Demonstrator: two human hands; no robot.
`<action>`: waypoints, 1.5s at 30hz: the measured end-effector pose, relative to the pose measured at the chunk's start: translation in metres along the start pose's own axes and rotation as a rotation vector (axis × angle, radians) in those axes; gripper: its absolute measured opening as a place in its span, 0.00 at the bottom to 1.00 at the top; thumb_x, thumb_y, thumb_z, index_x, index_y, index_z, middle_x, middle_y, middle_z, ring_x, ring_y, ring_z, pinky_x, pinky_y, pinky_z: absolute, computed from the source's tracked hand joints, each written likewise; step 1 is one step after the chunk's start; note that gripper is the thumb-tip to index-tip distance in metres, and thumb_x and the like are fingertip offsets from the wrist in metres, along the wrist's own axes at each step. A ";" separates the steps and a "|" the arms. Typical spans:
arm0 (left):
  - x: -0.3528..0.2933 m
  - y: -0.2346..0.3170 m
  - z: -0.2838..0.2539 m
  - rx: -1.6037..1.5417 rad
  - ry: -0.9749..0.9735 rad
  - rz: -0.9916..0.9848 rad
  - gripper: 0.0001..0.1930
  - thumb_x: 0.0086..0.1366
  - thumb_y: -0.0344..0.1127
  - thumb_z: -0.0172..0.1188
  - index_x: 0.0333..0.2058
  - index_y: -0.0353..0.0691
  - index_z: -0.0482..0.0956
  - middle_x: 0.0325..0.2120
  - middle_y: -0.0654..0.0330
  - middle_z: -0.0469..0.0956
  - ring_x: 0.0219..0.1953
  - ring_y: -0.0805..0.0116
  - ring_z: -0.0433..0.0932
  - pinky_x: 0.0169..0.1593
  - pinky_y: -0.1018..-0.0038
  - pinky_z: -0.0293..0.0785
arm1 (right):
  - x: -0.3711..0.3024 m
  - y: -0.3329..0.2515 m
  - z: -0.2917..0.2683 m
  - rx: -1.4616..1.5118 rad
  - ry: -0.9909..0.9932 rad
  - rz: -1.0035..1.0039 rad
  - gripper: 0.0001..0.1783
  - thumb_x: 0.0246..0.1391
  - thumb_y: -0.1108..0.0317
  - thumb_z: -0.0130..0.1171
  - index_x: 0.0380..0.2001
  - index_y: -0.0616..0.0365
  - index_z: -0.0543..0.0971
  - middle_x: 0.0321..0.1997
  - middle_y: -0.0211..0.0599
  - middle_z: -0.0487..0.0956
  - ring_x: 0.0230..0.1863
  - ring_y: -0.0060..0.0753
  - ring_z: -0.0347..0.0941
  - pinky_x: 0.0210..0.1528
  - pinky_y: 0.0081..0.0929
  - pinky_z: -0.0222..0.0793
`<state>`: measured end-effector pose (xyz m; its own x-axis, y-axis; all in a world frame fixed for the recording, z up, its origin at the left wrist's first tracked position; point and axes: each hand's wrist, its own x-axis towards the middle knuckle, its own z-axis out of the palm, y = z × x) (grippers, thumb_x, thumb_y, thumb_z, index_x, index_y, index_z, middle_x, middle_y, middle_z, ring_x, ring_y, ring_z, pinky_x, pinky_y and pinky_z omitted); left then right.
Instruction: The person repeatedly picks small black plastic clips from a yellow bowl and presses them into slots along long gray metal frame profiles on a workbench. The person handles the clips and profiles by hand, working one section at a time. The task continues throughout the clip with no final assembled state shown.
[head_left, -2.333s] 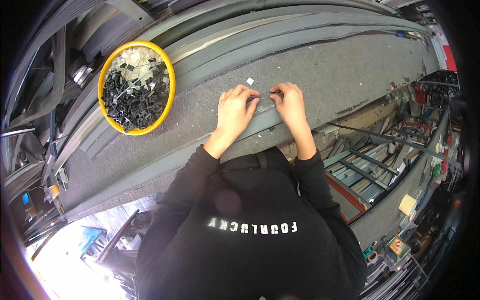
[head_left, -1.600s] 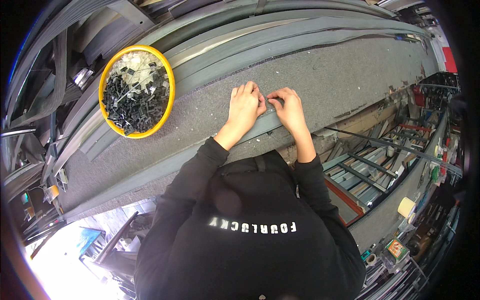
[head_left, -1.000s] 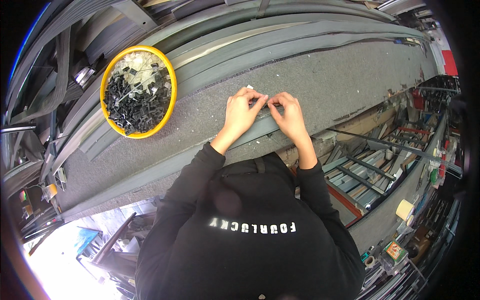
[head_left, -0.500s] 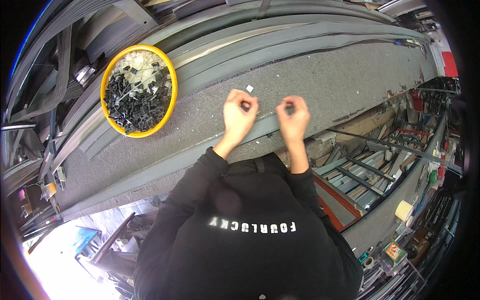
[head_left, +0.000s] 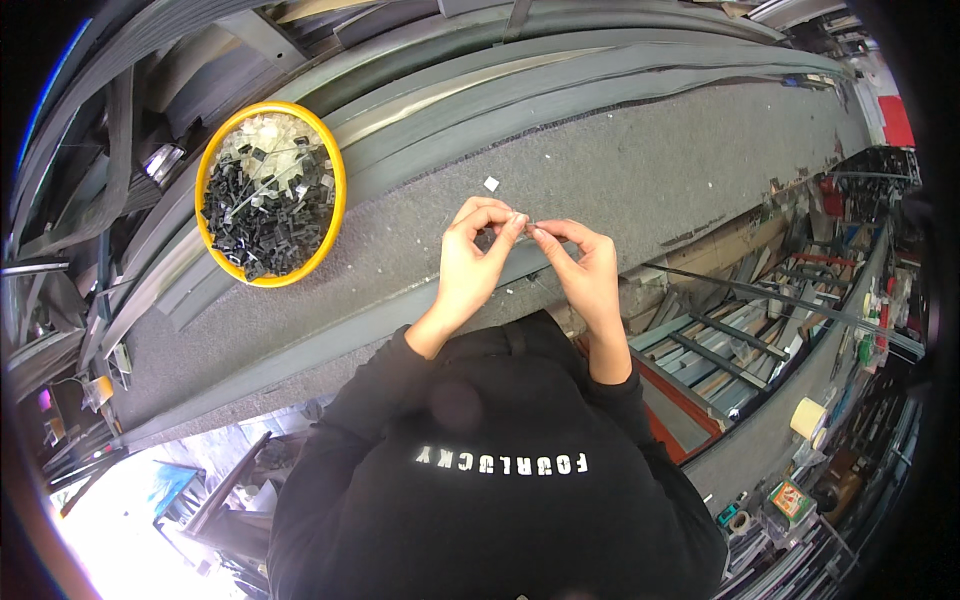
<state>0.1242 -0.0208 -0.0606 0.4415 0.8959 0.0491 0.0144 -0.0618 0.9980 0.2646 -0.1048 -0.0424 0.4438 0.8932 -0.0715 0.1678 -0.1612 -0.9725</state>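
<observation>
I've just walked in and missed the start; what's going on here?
A person's left hand and right hand pinch a tiny item, too small to identify, over the grey bench. A white square lies just beyond them; a yellow tub of black and pale pieces stands to the left.

One basin (head_left: 339,190) holds black pieces (head_left: 250,240) and clear pieces (head_left: 280,135), too many to count. Right of the basin: one left hand (head_left: 470,260), one right hand (head_left: 590,272), at least one small piece (head_left: 531,228) between them, one white square (head_left: 491,184). Far to the basin's right: one yellow roll (head_left: 806,417), one green-and-orange box (head_left: 790,502).
</observation>
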 end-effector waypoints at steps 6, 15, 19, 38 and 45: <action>-0.016 0.011 0.000 -0.156 -0.012 -0.109 0.03 0.65 0.27 0.64 0.34 0.34 0.83 0.38 0.59 0.77 0.40 0.73 0.75 0.45 0.76 0.71 | -0.013 -0.013 0.000 0.048 0.008 -0.051 0.06 0.57 0.79 0.63 0.38 0.70 0.84 0.38 0.42 0.84 0.42 0.28 0.78 0.47 0.24 0.71; -0.038 0.005 0.022 -0.656 0.166 -0.415 0.04 0.62 0.24 0.66 0.36 0.34 0.81 0.41 0.56 0.74 0.42 0.68 0.74 0.47 0.73 0.72 | -0.003 0.005 0.000 -0.014 0.020 -0.142 0.06 0.45 0.79 0.68 0.29 0.61 0.85 0.33 0.39 0.85 0.33 0.35 0.77 0.37 0.31 0.70; -0.032 -0.015 0.031 -0.741 0.094 -0.197 0.05 0.61 0.32 0.69 0.29 0.38 0.84 0.32 0.57 0.77 0.33 0.63 0.76 0.39 0.70 0.73 | 0.007 0.031 -0.007 0.065 -0.036 -0.500 0.07 0.45 0.75 0.67 0.25 0.46 0.84 0.30 0.33 0.85 0.31 0.30 0.73 0.28 0.27 0.62; -0.030 -0.054 0.077 -1.256 0.185 0.124 0.06 0.63 0.37 0.66 0.31 0.42 0.86 0.34 0.59 0.82 0.38 0.68 0.77 0.40 0.73 0.73 | 0.003 -0.008 0.022 0.009 0.273 0.228 0.08 0.36 0.60 0.72 0.16 0.37 0.80 0.28 0.19 0.72 0.35 0.24 0.61 0.33 0.22 0.56; -0.047 -0.038 0.080 -1.961 -0.057 -0.165 0.08 0.65 0.36 0.63 0.31 0.38 0.85 0.34 0.56 0.83 0.38 0.65 0.79 0.39 0.70 0.75 | 0.020 0.012 0.058 0.363 0.410 -0.098 0.10 0.34 0.71 0.73 0.14 0.45 0.80 0.22 0.11 0.77 0.33 0.18 0.63 0.37 0.22 0.56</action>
<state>0.1749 -0.0957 -0.1037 0.5638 0.8259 0.0054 -0.7746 0.5310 -0.3434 0.2245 -0.0641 -0.0686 0.7596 0.6489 0.0444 -0.0567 0.1340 -0.9894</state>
